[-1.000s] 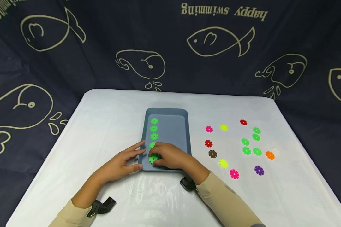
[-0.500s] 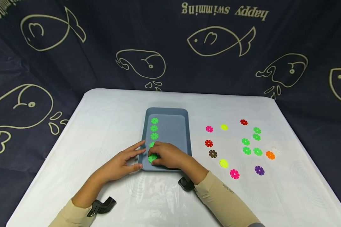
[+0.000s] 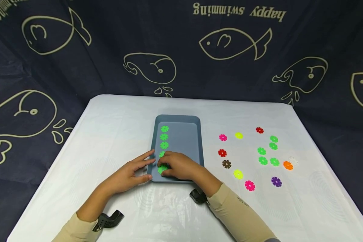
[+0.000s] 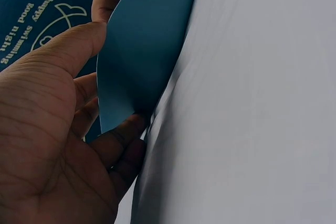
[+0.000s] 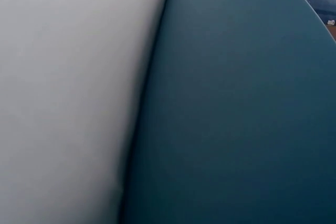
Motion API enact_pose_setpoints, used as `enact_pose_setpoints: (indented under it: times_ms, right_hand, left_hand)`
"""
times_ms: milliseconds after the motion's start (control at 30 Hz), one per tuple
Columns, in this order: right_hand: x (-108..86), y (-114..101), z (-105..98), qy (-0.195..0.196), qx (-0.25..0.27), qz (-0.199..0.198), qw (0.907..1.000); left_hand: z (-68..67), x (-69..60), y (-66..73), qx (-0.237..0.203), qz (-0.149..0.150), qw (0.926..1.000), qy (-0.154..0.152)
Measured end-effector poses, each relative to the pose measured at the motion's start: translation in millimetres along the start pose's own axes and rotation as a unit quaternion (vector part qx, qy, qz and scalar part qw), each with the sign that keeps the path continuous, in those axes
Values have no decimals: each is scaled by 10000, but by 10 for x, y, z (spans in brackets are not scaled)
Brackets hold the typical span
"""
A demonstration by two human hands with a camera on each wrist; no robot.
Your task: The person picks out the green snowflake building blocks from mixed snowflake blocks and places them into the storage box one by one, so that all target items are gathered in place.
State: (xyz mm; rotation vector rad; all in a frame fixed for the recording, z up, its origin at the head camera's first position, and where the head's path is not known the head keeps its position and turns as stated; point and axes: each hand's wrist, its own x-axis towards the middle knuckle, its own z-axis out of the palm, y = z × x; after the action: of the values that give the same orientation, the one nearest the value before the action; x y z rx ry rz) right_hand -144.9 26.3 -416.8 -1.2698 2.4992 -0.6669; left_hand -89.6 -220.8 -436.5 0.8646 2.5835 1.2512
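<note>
On the grey-blue tray (image 3: pixel 184 134), green notched plastic discs form a column along the left side; the top disc (image 3: pixel 164 128) lies near the far end. My right hand (image 3: pixel 179 165) reaches over the near rim, its curled thumb and fingers pinching the nearest green disc (image 3: pixel 161 169), which they partly cover. Just above it, another green disc (image 3: pixel 161 154) is partly hidden by that hand. My left hand (image 3: pixel 128 173) touches the tray's left edge with fingers spread. In the left wrist view, the left fingers (image 4: pixel 118 142) rest against the tray's outer wall (image 4: pixel 147 40).
Loose discs lie on the white table right of the tray: several green (image 3: pixel 263 160), red (image 3: pixel 222 153), pink (image 3: pixel 249 185), yellow (image 3: pixel 238 174), brown (image 3: pixel 226 164), purple (image 3: pixel 276 182), orange (image 3: pixel 288 165) and white (image 3: pixel 294 161). A dark fish-print cloth (image 3: pixel 181 77) hangs behind.
My right hand has shifted very slightly to the left with the green disc, mostly before the half-second-ago frame. The left hand has stayed at the tray's edge.
</note>
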Motion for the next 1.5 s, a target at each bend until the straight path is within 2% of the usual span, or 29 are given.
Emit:
enact_pose_setpoints:
  times_ms: [467, 667, 800, 1000, 1200, 1500]
  right_hand:
    - [-92, 32, -122, 283, 2, 61, 9996]
    - [-191, 56, -266, 442, 36, 60, 9990]
    - [-307, 108, -401, 684, 113, -39, 9976]
    - [-548, 223, -600, 1144, 301, -3, 9930]
    - [-857, 402, -743, 1499, 428, 284, 9874]
    - [-1470, 781, -872, 2121, 101, 668, 9749]
  left_hand:
    - [-17, -2, 23, -95, -130, 9999, -43]
    - [-17, -13, 25, -107, -185, 9998, -43]
    - [-14, -24, 23, -92, -253, 9996, -27]
    - [-11, -27, 29, -145, -268, 9995, -26]
    - [-17, -22, 42, -105, -285, 9995, -47]
    - [-15, -7, 40, -63, -287, 9996, -55]
